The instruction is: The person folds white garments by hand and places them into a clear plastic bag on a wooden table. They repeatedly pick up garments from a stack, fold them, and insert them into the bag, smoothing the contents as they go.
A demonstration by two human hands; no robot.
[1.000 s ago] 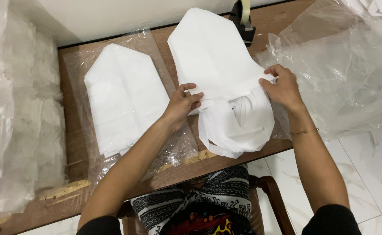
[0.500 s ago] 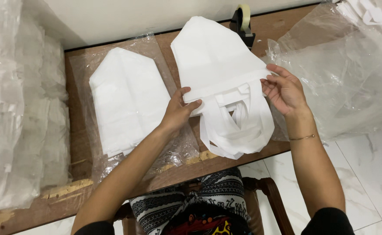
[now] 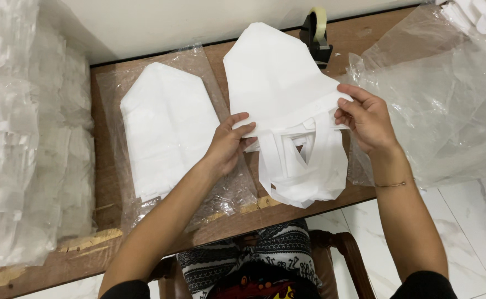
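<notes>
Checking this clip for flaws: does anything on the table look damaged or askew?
The wooden table's front edge is chipped, with pale raw wood showing. The white bag stack held by the left hand and right hand overhangs that edge. Nothing looks spilled.

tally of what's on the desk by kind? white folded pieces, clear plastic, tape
White folded pieces: 2, one in both hands, one flat on a clear sheet
Clear plastic bag heaps: 2, left and right
Tape dispenser: 1
Total: 5
</notes>
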